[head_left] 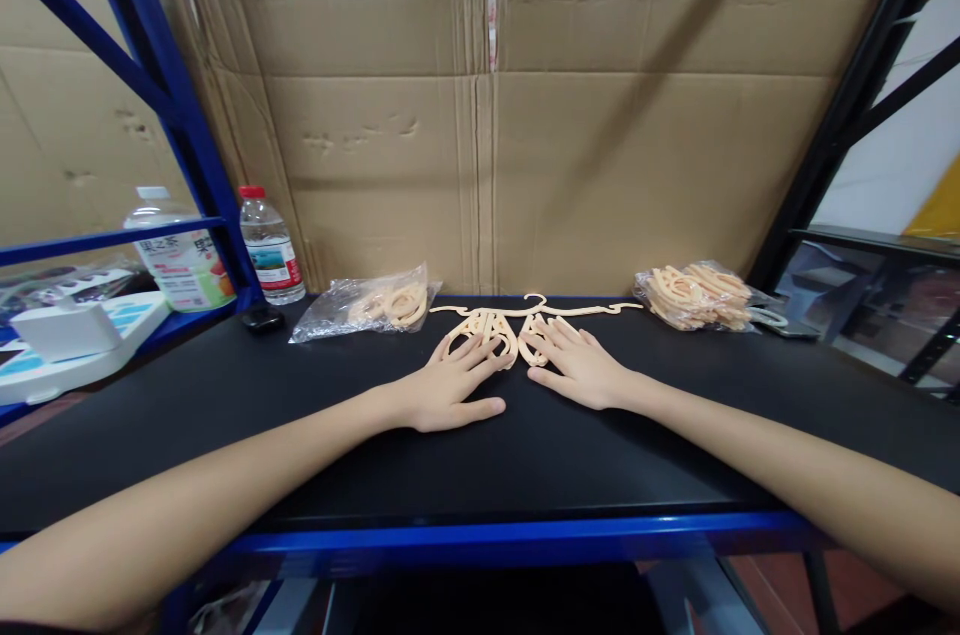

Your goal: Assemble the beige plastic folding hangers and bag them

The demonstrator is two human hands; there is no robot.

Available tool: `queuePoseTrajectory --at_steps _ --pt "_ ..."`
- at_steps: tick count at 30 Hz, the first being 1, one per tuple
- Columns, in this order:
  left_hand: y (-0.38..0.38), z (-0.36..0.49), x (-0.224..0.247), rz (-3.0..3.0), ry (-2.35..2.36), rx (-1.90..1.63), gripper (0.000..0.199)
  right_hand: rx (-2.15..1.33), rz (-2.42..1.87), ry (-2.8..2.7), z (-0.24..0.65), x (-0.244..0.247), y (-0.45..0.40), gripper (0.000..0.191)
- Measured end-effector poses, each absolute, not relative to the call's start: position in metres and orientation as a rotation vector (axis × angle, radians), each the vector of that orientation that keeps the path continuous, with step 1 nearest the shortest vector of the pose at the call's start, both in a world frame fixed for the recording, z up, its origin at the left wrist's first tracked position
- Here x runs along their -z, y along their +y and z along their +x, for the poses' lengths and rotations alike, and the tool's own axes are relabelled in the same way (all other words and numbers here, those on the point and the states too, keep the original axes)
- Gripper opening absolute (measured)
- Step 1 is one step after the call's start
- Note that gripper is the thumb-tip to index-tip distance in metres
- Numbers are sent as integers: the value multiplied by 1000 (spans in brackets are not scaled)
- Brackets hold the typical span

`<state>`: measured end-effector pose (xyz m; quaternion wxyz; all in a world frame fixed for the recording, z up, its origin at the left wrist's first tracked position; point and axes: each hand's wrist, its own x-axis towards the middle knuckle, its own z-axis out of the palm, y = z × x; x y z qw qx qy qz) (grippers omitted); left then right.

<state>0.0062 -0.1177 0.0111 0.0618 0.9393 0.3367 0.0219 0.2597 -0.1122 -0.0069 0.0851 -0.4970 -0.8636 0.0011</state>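
Observation:
My left hand [459,383] lies flat, fingers spread, over the left group of folded cream plastic hangers [487,323]. My right hand [581,365] is spread in the same way over a smaller cream piece [534,347], probably another folded hanger, partly hidden under the fingers. Just beyond both hands, an unfolded cream hanger [540,311] lies with its arms stretched out and its hook pointing to the back. Neither hand is gripping anything.
On the black tabletop [480,475], a clear bag of cream hangers [397,305] lies left and a fuller bag [694,295] right. A red-capped water bottle [271,250] and a black object [262,318] stand farther left. Cardboard [375,135] walls the back.

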Motion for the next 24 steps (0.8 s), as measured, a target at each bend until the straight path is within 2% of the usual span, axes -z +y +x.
queuePoseTrajectory --at_steps 14,20,24 --pt "-113 5 -7 2846 1031 -133 66 19 -1456 -2490 256 8 -112 63" --pt "-104 6 -2 2665 1164 -581 54 86 -1320 -2112 293 1 -87 44" --pt "-91 4 -1 2360 1174 -1001 45 99 -1427 -2075 344 0 -60 32"
